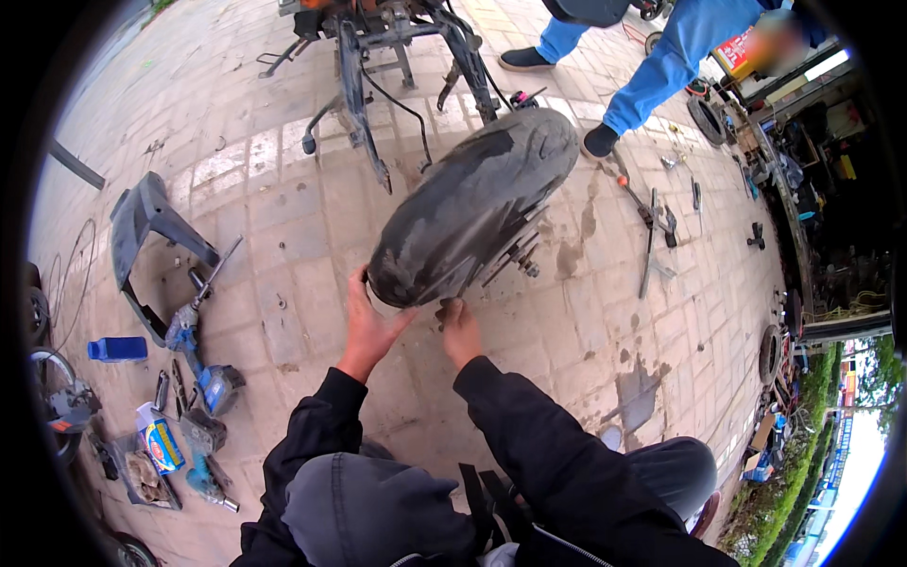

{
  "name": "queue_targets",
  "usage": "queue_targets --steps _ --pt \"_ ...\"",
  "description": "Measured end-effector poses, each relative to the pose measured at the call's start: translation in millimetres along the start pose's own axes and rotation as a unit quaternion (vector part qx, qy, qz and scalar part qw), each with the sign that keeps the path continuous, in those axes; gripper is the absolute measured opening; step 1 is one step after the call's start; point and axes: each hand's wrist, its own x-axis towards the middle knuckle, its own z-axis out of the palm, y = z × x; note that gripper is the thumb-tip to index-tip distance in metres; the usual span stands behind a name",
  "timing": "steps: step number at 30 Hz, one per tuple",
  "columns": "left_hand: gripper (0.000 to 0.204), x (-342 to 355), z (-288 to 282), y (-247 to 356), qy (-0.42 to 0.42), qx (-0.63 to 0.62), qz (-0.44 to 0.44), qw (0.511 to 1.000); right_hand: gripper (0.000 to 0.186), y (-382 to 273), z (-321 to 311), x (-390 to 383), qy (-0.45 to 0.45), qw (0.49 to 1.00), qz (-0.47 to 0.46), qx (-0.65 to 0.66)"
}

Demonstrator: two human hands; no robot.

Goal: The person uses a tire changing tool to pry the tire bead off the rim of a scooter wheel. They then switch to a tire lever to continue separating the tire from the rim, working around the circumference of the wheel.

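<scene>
A motorcycle wheel with a worn, dusty black tire stands tilted on the paving in front of me. Its axle and hub parts stick out on the right side. My left hand grips the near end of the tire, thumb on one side and fingers on the other. Close by, my right hand is closed at the tire's near right edge. Its fingertips seem to pinch something small and dark, too small to name. Behind the wheel stands a motorcycle frame, partly out of view.
Left lie a black plastic fairing, a blue cordless impact wrench, a blue bottle and a parts tray. A person in jeans stands beyond the wheel. Long tools and a loose tire lie right.
</scene>
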Motion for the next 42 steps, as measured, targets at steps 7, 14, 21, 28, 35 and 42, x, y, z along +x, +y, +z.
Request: queue_targets --steps 7,14,21,28,35,42 --pt "0.079 -16.0 20.1 7.0 0.073 -0.014 -0.028 0.997 0.041 -5.8 -10.2 -12.1 0.005 0.999 -0.052 -0.013" --pt "0.049 -27.3 27.7 7.7 0.059 -0.200 -0.272 0.939 0.030 -28.6 -29.8 1.0 -0.013 1.000 0.001 -0.001" --pt "0.024 -29.4 28.3 23.4 -0.026 -0.462 -0.404 0.789 0.032 -41.9 -21.5 -8.8 0.049 0.984 0.047 0.164" --pt "0.030 -47.0 25.3 5.5 -0.028 -0.480 -0.432 0.763 0.029 -59.8 -19.3 -16.2 0.018 0.978 0.032 0.205" --pt "0.050 -66.9 10.4 -18.5 -0.044 -0.576 -0.443 0.685 0.035 -25.5 -23.2 -21.8 0.088 0.994 0.011 0.072" --pt "0.067 -69.8 27.7 -20.2 -0.125 -0.489 -0.421 0.754 0.046 9.2 -19.0 -8.3 0.027 0.976 0.014 0.216"
